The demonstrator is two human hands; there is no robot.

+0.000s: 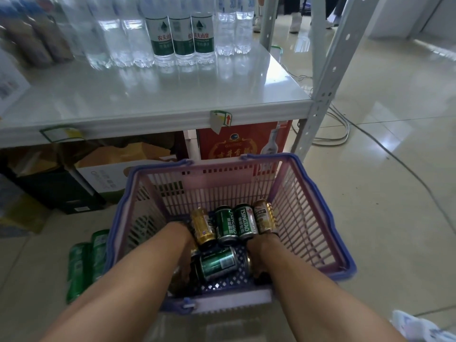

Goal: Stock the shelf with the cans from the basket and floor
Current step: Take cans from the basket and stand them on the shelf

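Observation:
A pink basket with blue rim (pixel 320 193) stands on the floor in front of the shelf (pixel 148 95). It holds several cans: a gold can (pixel 202 225), two green cans (pixel 225 224) and a brown can (pixel 264 217) in a row, and nearer to me a green can (pixel 217 264) on its side. Both hands reach down into the basket. My left hand (pixel 185 257) curls over a gold can (pixel 176 280) left of the lying green can. My right hand (pixel 259 257) is down on that can's right, its fingers hidden. Two green cans (pixel 84 262) lie on the floor left of the basket.
Water bottles (pixel 181 33) stand at the back of the shelf board, whose front half is bare. Cardboard boxes (pixel 111 174) and a red carton (pixel 241 141) sit under it. A grey upright post (pixel 328 77) and cables (pixel 345 129) are at right. People's feet (pixel 296 23) are far behind.

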